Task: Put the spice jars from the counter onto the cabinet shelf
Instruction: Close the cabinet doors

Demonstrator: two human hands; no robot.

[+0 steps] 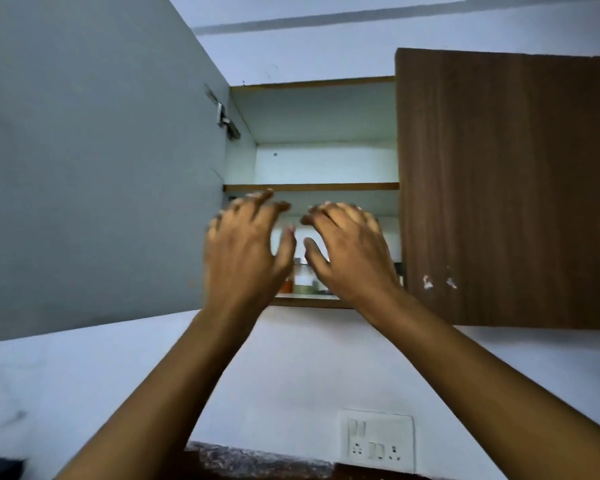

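The spice jars (302, 278) stand on the cabinet's bottom shelf (305, 296) at frame centre, partly hidden behind both hands. The left hand (246, 247) and right hand (350, 251) hover there, fingers spread wide, holding nothing. An open door (101, 168) fills the upper left.

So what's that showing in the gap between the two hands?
Spice jars on the bottom shelf, one white-labelled, one orange, seen in the head view between the left hand and the right hand.
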